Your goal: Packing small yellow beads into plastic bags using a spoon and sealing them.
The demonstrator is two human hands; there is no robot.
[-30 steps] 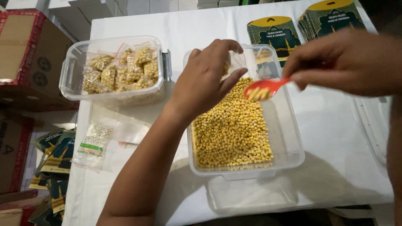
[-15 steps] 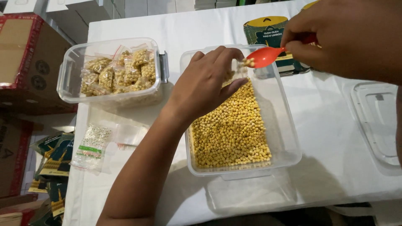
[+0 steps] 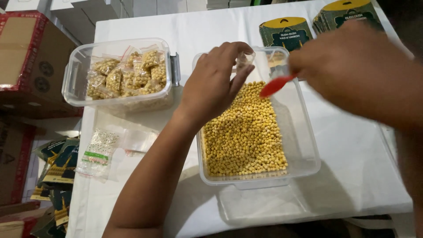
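White-clothed desk [image 3: 145, 26]. Left hand [image 3: 216, 86] fingers pinch small clear plastic bag [image 3: 245, 59] open; right hand [image 3: 352, 70] fingers clamp red plastic spoon [image 3: 276, 84] just beside. Blurry, off-aim tip could scatter yellow beans [image 3: 246, 132] below fingers.

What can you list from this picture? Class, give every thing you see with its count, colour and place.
Bin of loose beans: one, clear with yellow beans, table centre.
Bin of filled bags: one, clear, table left rear.
Empty small bags: a small pile, clear, left front of the table.
Spoon: one, red, above the bean bin.
Printed card packs: two stacks, dark green and yellow, table rear.
Cardboard boxes: brown and red, on the left.
Table: one, white cover.
Left hand: pinches a small clear bag over the beans.
Right hand: blurred, holds the spoon.
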